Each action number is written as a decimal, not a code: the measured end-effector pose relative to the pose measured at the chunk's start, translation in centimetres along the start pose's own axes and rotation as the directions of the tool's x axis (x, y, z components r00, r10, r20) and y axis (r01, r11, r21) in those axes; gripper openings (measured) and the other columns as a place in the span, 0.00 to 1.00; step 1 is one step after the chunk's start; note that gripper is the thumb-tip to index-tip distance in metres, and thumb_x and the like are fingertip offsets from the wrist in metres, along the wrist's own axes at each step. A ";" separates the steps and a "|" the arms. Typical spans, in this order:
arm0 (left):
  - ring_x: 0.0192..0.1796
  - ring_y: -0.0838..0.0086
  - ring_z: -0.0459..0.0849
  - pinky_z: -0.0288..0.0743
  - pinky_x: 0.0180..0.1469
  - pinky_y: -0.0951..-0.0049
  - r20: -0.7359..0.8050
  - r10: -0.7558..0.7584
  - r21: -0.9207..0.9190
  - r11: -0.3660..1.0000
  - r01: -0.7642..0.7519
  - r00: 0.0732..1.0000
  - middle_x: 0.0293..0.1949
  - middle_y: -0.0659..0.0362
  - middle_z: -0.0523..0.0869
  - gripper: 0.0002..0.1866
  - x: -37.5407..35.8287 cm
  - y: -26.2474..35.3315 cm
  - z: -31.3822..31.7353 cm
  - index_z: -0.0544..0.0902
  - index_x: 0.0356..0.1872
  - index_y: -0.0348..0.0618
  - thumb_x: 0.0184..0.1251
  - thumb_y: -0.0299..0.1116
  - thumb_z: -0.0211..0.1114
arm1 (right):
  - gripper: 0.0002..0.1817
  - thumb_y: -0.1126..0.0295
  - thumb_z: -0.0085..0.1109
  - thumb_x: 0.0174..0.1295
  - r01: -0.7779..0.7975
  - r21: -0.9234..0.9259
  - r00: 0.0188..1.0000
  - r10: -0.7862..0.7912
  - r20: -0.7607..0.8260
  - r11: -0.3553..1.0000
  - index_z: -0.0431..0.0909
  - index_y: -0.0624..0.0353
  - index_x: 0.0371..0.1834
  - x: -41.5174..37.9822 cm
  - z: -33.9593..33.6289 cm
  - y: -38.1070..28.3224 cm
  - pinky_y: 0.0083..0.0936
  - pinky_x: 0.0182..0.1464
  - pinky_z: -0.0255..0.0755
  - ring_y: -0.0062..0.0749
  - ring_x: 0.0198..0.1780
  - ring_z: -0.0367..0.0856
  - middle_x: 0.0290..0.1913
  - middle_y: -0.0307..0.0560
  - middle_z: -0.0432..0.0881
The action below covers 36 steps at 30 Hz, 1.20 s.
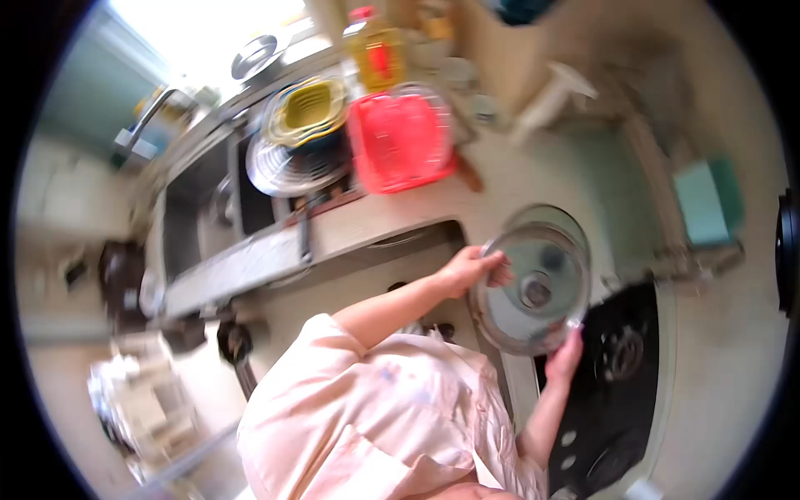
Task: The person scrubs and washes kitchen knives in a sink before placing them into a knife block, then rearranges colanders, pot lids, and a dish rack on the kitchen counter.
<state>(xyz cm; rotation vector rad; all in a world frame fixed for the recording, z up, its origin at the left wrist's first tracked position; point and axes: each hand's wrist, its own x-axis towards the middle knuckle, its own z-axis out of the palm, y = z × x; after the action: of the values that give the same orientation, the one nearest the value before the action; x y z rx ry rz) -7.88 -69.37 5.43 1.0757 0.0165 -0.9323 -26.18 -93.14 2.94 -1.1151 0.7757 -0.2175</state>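
Observation:
A round glass lid (510, 310) with a metal rim and a knob at its centre is held over the counter beside the stove. My left hand (479, 271) grips its upper left edge, with the fingers bent over the rim. At the lower right edge, my right hand (567, 354) is closed on the same rim. Behind the lid, another round clear edge (571, 221) shows on the counter; what it belongs to is partly hidden.
A black stove (621, 358) lies right of the lid. Further left are a red basket (400, 142), stacked yellow bowls (308, 108), an oil bottle (375, 58) and a double sink (200, 200). A knife-like handle (305, 237) lies at the counter's edge.

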 end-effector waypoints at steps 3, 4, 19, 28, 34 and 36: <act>0.35 0.71 0.84 0.77 0.37 0.74 -0.040 0.078 -0.163 0.983 -0.083 0.996 0.36 0.52 0.84 0.14 -2.7 0.4 -1.5 0.76 0.42 0.37 0.70 0.40 0.51 | 0.35 0.41 0.37 0.65 0.165 -0.080 0.974 -0.150 0.170 0.983 0.65 0.62 0.59 2.3 2.3 -3.5 0.33 0.59 0.61 0.33 0.59 0.67 0.58 0.47 0.70; 0.36 0.72 0.84 0.76 0.36 0.76 -0.062 0.071 -0.178 0.981 -0.081 0.996 0.36 0.52 0.85 0.14 -4.0 1.1 -1.7 0.75 0.42 0.38 0.70 0.40 0.51 | 0.31 0.44 0.40 0.66 0.235 -0.276 0.972 -0.223 0.073 0.932 0.64 0.57 0.62 4.1 2.1 -3.6 0.33 0.57 0.63 0.32 0.56 0.69 0.58 0.47 0.70; 0.32 0.72 0.84 0.78 0.34 0.77 -0.889 0.200 -0.003 0.897 -0.442 0.412 0.36 0.48 0.84 0.15 -33.3 2.4 -15.0 0.75 0.44 0.32 0.68 0.37 0.53 | 0.19 0.60 0.59 0.58 0.457 -0.886 0.728 -0.539 0.424 -0.081 0.73 0.65 0.43 12.7 9.2 -0.5 0.40 0.43 0.71 0.52 0.42 0.74 0.42 0.56 0.73; 0.34 0.69 0.85 0.76 0.34 0.75 -0.977 0.214 0.190 0.892 -0.411 0.012 0.36 0.49 0.84 0.14 -51.7 6.2 -36.6 0.76 0.43 0.32 0.69 0.35 0.51 | 0.22 0.59 0.57 0.60 0.384 -0.923 0.724 -0.607 0.327 -0.040 0.74 0.71 0.46 -0.5 14.7 -3.7 0.32 0.47 0.70 0.43 0.44 0.76 0.45 0.59 0.77; 0.29 0.72 0.83 0.74 0.30 0.75 -0.926 0.371 0.377 0.905 -0.197 -0.068 0.31 0.52 0.84 0.12 -55.7 12.1 -53.2 0.76 0.38 0.31 0.67 0.32 0.50 | 0.20 0.65 0.54 0.63 0.471 -0.589 0.882 -0.365 0.298 0.657 0.71 0.70 0.51 -14.3 33.2 -1.2 0.24 0.49 0.68 0.26 0.47 0.72 0.48 0.45 0.76; 0.28 0.72 0.83 0.74 0.30 0.74 -0.930 0.360 0.367 0.920 -0.134 -0.078 0.30 0.51 0.84 0.12 -55.5 12.9 -58.2 0.76 0.36 0.32 0.67 0.32 0.50 | 0.19 0.67 0.51 0.63 0.397 -0.517 0.893 -0.188 0.410 0.759 0.70 0.69 0.53 -17.4 42.8 0.5 0.24 0.49 0.69 0.28 0.47 0.73 0.48 0.44 0.75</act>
<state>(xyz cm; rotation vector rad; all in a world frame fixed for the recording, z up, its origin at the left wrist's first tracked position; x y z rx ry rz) -10.68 11.97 9.20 1.6569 0.9946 0.4759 -10.76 -52.88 19.47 -1.8263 0.3460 -0.0405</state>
